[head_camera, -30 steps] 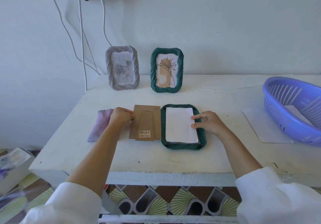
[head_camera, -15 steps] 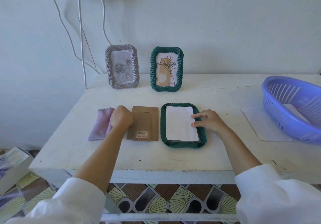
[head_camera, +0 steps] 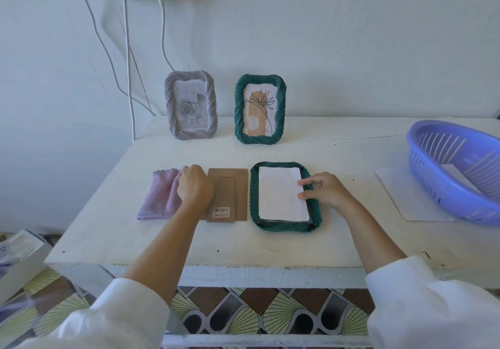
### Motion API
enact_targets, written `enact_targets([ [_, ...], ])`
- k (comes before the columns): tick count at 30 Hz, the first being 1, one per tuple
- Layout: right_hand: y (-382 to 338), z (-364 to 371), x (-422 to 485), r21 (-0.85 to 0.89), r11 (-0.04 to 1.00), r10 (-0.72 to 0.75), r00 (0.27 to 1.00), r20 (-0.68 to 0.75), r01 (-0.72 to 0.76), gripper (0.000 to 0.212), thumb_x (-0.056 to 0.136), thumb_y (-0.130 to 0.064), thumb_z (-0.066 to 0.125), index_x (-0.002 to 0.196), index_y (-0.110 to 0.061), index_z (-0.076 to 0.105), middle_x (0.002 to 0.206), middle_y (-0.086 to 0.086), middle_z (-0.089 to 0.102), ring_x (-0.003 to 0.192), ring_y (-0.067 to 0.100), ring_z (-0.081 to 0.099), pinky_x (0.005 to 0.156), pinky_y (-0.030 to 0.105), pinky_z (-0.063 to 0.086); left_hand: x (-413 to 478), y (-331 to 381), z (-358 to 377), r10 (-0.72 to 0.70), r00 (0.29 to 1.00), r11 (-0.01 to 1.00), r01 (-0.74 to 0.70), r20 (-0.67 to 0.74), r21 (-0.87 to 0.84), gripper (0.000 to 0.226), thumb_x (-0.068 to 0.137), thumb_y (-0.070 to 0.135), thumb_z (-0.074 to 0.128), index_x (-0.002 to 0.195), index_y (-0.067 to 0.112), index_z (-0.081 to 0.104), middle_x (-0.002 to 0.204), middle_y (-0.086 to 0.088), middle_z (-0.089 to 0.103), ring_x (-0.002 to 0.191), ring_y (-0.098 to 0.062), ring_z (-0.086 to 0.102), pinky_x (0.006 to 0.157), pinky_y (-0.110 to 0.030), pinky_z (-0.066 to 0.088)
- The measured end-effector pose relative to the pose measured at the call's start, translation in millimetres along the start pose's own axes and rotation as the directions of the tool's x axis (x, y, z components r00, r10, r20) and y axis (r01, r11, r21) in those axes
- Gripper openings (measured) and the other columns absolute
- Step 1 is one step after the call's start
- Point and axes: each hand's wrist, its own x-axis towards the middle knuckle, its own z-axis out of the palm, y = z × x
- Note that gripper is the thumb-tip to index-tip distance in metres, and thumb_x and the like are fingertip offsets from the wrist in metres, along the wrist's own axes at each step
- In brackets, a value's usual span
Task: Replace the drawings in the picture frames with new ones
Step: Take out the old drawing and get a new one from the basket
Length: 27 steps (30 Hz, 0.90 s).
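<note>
Face-down frame: a dark green frame [head_camera: 286, 195] is laid flat on the white table [head_camera: 243, 240], back upward, its long axis running from the near edge toward the wall.
Sheet in frame: a white sheet [head_camera: 281, 193] is seated in the frame's recess, long axis matching the frame's; only its blank side is shown.
Right hand: the right hand [head_camera: 324, 190] is rested on the frame's right rim, with the fingertips [head_camera: 302, 182] laid on the sheet's right edge; the fingers are loosely bent and slightly spread, thumb nearest the viewer. A pinch cannot be told.
Backing board: a brown cardboard backing board [head_camera: 228, 194] with a folded stand and a barcode label is laid flat just left of the frame, its long axis parallel to the frame's.
Left hand: the left hand [head_camera: 195, 186] is curled with knuckles up at the board's left edge, over the seam between board and cloth; what the fingers grip is hidden.
Cloth: a folded lilac cloth [head_camera: 162, 194] is laid left of the board, partly under the left hand.
Standing frames: a grey frame [head_camera: 191, 109] with a rose drawing and a green frame [head_camera: 260, 109] with a flower drawing are stood upright against the wall, side by side.
Basket: a purple plastic basket [head_camera: 457, 170] is set at the table's right, on a white paper [head_camera: 405, 199].
</note>
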Motion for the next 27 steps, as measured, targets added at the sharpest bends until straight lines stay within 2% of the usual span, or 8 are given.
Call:
enact_targets([
  [4,0,0,0,0.011,1.0,0.005,1.0,0.006,-0.005,0.036,0.07,-0.004,0.076,0.105,-0.008,0.069,0.085,-0.018,0.049,0.084,0.003,0.048,0.065,0.014,0.036,-17,24,3,0.223,0.973,0.952,-0.205,0.055,-0.225,0.019,0.086,0.012,0.053,0.087,0.011,0.072,0.09,-0.006,0.067,0.079,-0.024,0.061,0.061,-0.027,0.046],
  [7,-1,0,1,0.033,0.999,0.014,1.0,0.009,-0.014,0.036,0.069,-0.003,0.076,0.104,-0.008,0.069,0.097,-0.004,0.055,0.095,0.01,0.047,0.066,0.014,0.037,-38,44,17,0.261,0.94,0.958,-0.225,0.218,-0.178,0.035,0.088,0.023,0.056,0.055,0.014,0.052,0.057,0.0,0.05,0.054,-0.018,0.044,0.048,-0.022,0.032],
  [10,-1,0,1,0.041,0.999,0.024,1.0,0.007,-0.024,0.036,0.069,-0.004,0.076,0.104,-0.009,0.069,0.104,0.0,0.057,0.1,0.012,0.047,0.078,0.022,0.036,-45,46,31,0.25,0.931,0.966,-0.221,0.265,-0.135,0.044,0.089,0.03,0.059,0.049,0.013,0.047,0.058,-0.002,0.05,0.064,-0.024,0.049,0.054,-0.028,0.038],
  [15,-1,1,0,0.029,0.999,0.015,1.0,0.001,-0.015,0.038,0.069,-0.004,0.076,0.105,-0.011,0.069,0.1,-0.001,0.056,0.086,0.009,0.046,0.065,0.016,0.036,-46,45,37,0.27,0.931,0.962,-0.246,0.248,-0.122,0.025,0.087,0.03,0.062,0.077,0.009,0.073,0.098,-0.011,0.067,0.098,-0.032,0.059,0.075,-0.04,0.055],
  [18,0,1,1,0.032,0.999,0.019,1.0,-0.002,-0.019,0.041,0.069,-0.005,0.077,0.108,-0.012,0.068,0.102,-0.002,0.055,0.084,0.008,0.044,0.074,0.022,0.036,-49,47,40,0.267,0.931,0.961,-0.238,0.25,-0.14,0.023,0.084,0.028,0.064,0.076,0.008,0.073,0.098,-0.011,0.067,0.096,-0.032,0.059,0.07,-0.037,0.055],
  [21,0,1,0,0.032,0.999,0.023,1.0,-0.003,-0.022,0.043,0.068,-0.006,0.077,0.11,-0.014,0.067,0.103,-0.002,0.055,0.08,0.005,0.044,0.071,0.021,0.037,-50,48,42,0.243,0.942,0.964,-0.208,0.232,-0.164,0.017,0.082,0.026,0.067,0.071,0.013,0.071,0.095,-0.008,0.068,0.093,-0.029,0.06,0.068,-0.035,0.054],
  [24,1,0,0,0.044,0.999,0.028,1.0,0.002,-0.029,0.042,0.069,-0.007,0.077,0.11,-0.014,0.067,0.106,-0.003,0.054,0.092,0.01,0.044,0.082,0.023,0.034,-51,49,41,0.211,0.951,0.967,-0.169,0.228,-0.192,0.02,0.081,0.023,0.068,0.062,0.02,0.061,0.075,-0.001,0.062,0.071,-0.021,0.057,0.063,-0.031,0.051],
  [27,0,0,0,0.067,0.997,0.026,1.0,0.005,-0.026,0.038,0.075,-0.009,0.072,0.111,-0.014,0.066,0.104,-0.005,0.054,0.081,0.001,0.044,0.084,0.023,0.032,-49,50,40,0.168,0.951,0.958,-0.096,0.259,-0.27,0.028,0.079,0.022,0.071,0.054,0.026,0.059,0.062,0.007,0.056,0.065,-0.016,0.053,0.059,-0.025,0.045],
])
